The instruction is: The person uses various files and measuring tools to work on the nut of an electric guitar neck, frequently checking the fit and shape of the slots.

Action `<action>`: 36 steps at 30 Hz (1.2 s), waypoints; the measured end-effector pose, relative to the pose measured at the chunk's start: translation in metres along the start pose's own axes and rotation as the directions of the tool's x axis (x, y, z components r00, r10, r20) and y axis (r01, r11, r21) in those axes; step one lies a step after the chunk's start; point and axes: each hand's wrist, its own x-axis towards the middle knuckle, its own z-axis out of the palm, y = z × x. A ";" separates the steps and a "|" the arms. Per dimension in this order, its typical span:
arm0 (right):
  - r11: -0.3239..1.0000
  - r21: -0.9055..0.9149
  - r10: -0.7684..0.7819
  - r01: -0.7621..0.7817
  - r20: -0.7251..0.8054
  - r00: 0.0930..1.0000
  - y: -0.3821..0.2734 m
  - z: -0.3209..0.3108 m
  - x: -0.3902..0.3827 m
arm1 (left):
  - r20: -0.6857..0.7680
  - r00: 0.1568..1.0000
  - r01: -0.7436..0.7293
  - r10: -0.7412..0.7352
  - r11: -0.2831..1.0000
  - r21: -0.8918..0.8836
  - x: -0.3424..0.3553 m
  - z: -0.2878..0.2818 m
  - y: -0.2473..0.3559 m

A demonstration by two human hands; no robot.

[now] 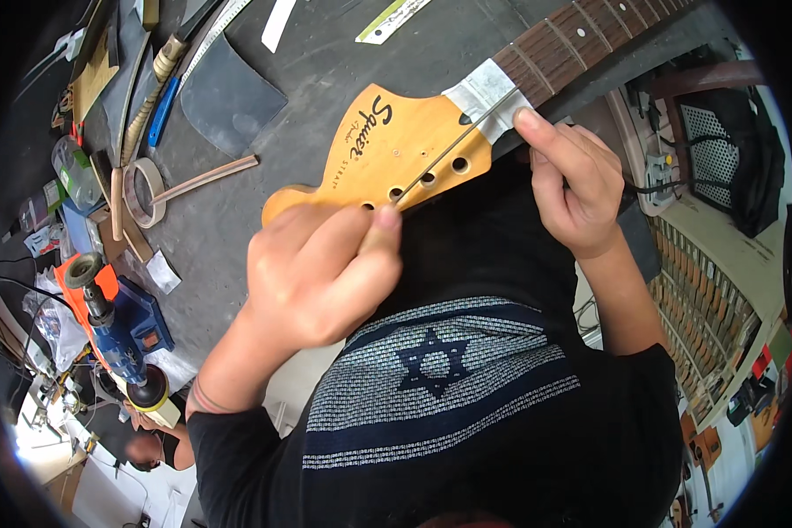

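A guitar neck [561, 48] with a yellow-orange headstock [361, 167] lies slantwise over the near edge of the dark worktop. Pale tape [484, 85] covers the nut end, between headstock and fretboard. A thin metal rod, like a needle file [449, 151], crosses the headstock and tape at a slant. My left hand [321, 273] is closed, pinching the rod's lower end beside the tuner holes. At the taped edge, my right hand [576, 185] rests its index fingertip close to the rod's upper end. Its other fingers curl by the neck, partly hidden.
Left on the worktop [229, 224] are a tape roll [143, 194], a wooden strip [205, 179], a blue cutter [162, 113] and a dark sheet [231, 95]. A blue power tool [119, 339] stands lower left, near another person [150, 447]. Racked tools [700, 308] line the right.
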 end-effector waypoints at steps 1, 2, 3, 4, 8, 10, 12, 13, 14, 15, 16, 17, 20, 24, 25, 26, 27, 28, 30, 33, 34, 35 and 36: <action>1.000 0.011 -0.003 0.002 0.010 1.000 0.001 0.000 -0.001 | 0.007 1.000 0.025 -0.025 1.000 0.007 -0.005 -0.003 0.002; 1.000 0.023 -0.005 0.005 0.021 1.000 0.001 -0.001 -0.001 | 0.015 0.999 0.050 -0.050 0.999 0.015 -0.007 -0.004 0.003; 1.000 0.023 -0.010 0.009 0.021 1.000 0.001 0.000 -0.001 | -0.013 0.999 0.037 -0.036 0.999 0.036 0.000 -0.002 0.004; 1.000 0.020 -0.006 0.006 0.004 1.000 0.001 0.001 0.000 | -0.017 0.999 0.038 -0.038 0.998 0.039 0.006 0.002 0.002; 1.000 0.020 0.006 -0.006 -0.008 1.000 0.000 0.001 0.001 | -0.046 0.999 0.017 -0.016 1.000 0.017 0.022 0.009 -0.003; 1.000 0.008 0.024 -0.025 0.039 0.999 0.001 -0.005 0.001 | -0.088 0.996 0.026 -0.032 0.997 -0.068 0.022 0.004 -0.006; 0.999 -0.009 0.048 -0.047 0.065 0.997 -0.007 -0.010 0.006 | -0.163 0.983 0.058 -0.080 0.989 -0.137 0.020 -0.002 -0.008; 0.997 0.020 0.071 -0.072 0.058 0.996 -0.010 -0.011 0.008 | -0.199 0.975 0.068 -0.102 0.983 -0.170 0.018 -0.004 -0.010; 0.994 0.049 0.094 -0.097 0.052 0.994 -0.012 -0.012 0.008 | -0.172 0.968 0.140 -0.182 0.963 -0.229 0.018 -0.009 -0.008; 0.991 0.052 0.123 -0.125 0.038 0.992 -0.018 -0.015 0.010 | -0.197 0.954 0.160 -0.226 0.940 -0.303 0.015 -0.011 -0.007; 0.984 0.064 0.164 -0.166 0.027 0.986 -0.023 -0.016 0.008 | -0.205 0.939 0.184 -0.276 0.907 -0.379 0.008 -0.007 -0.007; 0.983 0.067 0.173 -0.173 0.004 0.985 -0.024 -0.023 0.013 | -0.222 0.939 0.170 -0.263 0.915 -0.365 0.006 -0.003 -0.009; 0.975 0.068 0.219 -0.212 -0.116 0.969 -0.019 -0.029 0.015 | -0.202 0.929 0.195 -0.309 0.875 -0.442 0.001 0.001 -0.005; 0.920 0.168 0.376 -0.355 -0.122 0.918 -0.031 -0.020 0.015 | -0.095 0.962 0.217 -0.256 0.928 -0.303 0.005 -0.003 -0.001; 0.959 0.108 0.273 -0.261 -0.129 0.953 -0.032 -0.017 0.022 | -0.084 0.975 0.179 -0.207 0.949 -0.260 0.005 -0.003 0.000; 0.972 0.107 0.225 -0.212 -0.128 0.966 -0.033 -0.013 0.024 | -0.074 0.975 0.182 -0.209 0.946 -0.267 0.005 -0.003 0.001; 0.969 0.104 0.239 -0.226 -0.137 0.961 -0.035 -0.008 0.024 | -0.055 0.985 0.147 -0.162 0.967 -0.207 0.004 -0.004 0.003; 0.965 0.102 0.253 -0.240 -0.145 0.957 -0.036 -0.003 0.022 | -0.033 0.993 0.109 -0.115 0.983 -0.148 0.004 -0.004 0.005; 0.970 0.086 0.240 -0.229 -0.165 0.957 -0.037 0.003 0.024 | -0.022 0.995 0.095 -0.100 0.985 -0.142 0.000 -0.001 0.005; 0.977 0.055 0.213 -0.206 -0.190 0.958 -0.036 0.012 0.027 | -0.028 0.997 0.062 -0.067 0.988 -0.138 -0.002 0.000 0.004; 0.979 0.041 0.201 -0.197 -0.195 0.960 -0.037 0.014 0.027 | -0.039 0.998 0.052 -0.057 0.990 -0.127 -0.002 0.000 0.002; 0.975 0.039 0.224 -0.220 -0.195 0.955 -0.040 0.014 0.028 | -0.050 0.998 0.042 -0.048 0.992 -0.116 -0.003 0.000 0.001; 0.974 0.041 0.228 -0.224 -0.194 0.954 -0.040 0.014 0.028 | -0.047 0.998 0.043 -0.049 0.992 -0.119 -0.003 0.000 0.001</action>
